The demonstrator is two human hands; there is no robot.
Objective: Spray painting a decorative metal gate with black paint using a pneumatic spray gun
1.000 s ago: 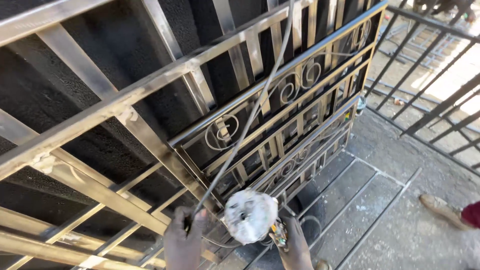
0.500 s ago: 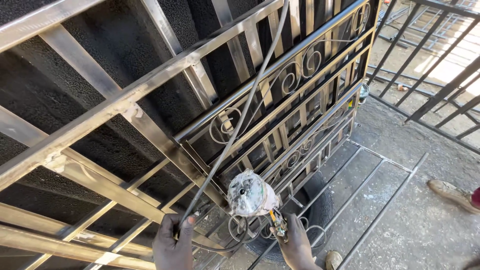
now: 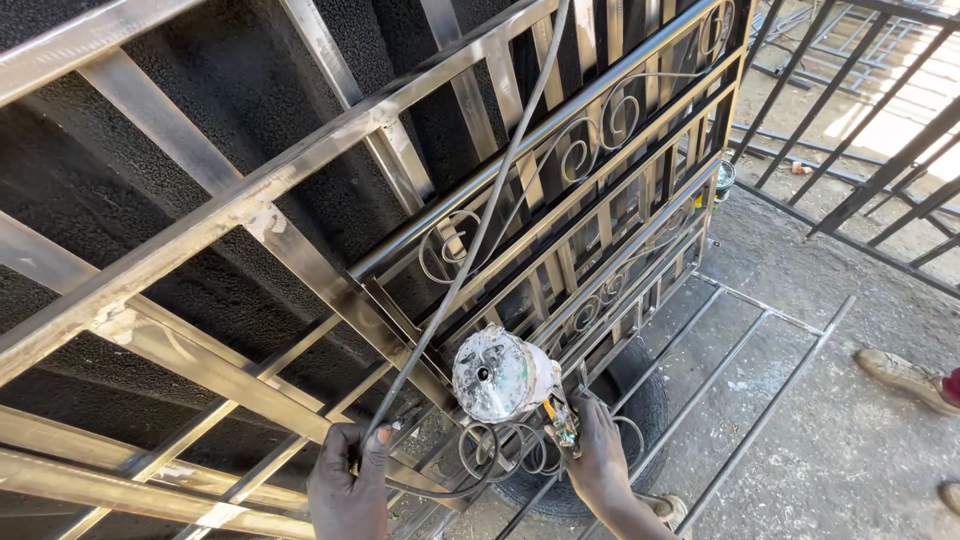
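My left hand [image 3: 347, 482] grips a thin grey metal rod [image 3: 468, 250] near its lower end; the rod runs up and to the right across a shiny steel gate frame [image 3: 300, 270]. My right hand [image 3: 597, 458] holds a white, paint-smeared round can [image 3: 498, 375] against the frame, with a small yellow-handled tool [image 3: 560, 418] between its fingers. Curled steel scrolls [image 3: 500, 450] sit just below the can, between both hands.
More scroll-work panels [image 3: 610, 130] lean stacked against a dark rough wall [image 3: 180, 110]. A steel frame [image 3: 740, 370] lies flat on the concrete floor over a black tyre [image 3: 640, 400]. Another person's boot [image 3: 905, 378] stands at the right. Dark railings [image 3: 880, 170] stand behind.
The view has shifted: the can and both hands sit higher and further right in the picture. My hands keep their hold on the rod and the can.
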